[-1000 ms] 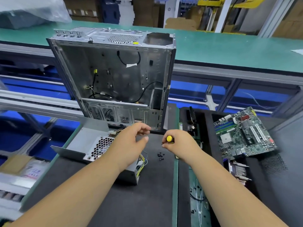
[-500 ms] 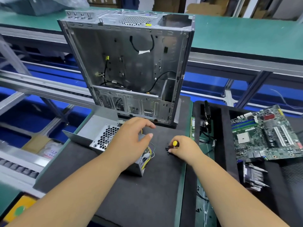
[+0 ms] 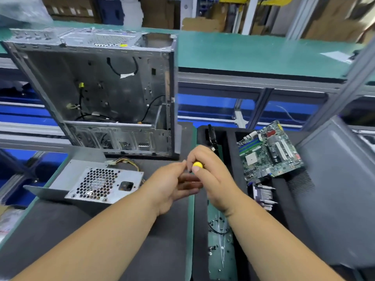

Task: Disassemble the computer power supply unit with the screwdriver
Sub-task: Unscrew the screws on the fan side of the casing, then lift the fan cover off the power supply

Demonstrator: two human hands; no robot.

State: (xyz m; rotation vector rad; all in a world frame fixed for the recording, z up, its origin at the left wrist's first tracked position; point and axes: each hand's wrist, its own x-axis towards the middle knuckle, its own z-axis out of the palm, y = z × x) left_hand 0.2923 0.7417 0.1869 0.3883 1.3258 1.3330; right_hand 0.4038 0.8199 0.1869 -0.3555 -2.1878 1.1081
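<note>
While right hand (image 3: pixel 211 175) grips screwdriver (image 3: pixel 197 164), left hand (image 3: pixel 172 185) open; case (image 3: pixel 97 88) behind.

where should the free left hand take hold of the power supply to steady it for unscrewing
Judging by its pose, grip the power supply across its flat top panel, coming from above and the near left. The perforated fan face is turned towards the camera, and the wire bundle exits at the far right, so a top grip leaves both clear. The left hand is beside it; the right hand holds the screwdriver.
</note>
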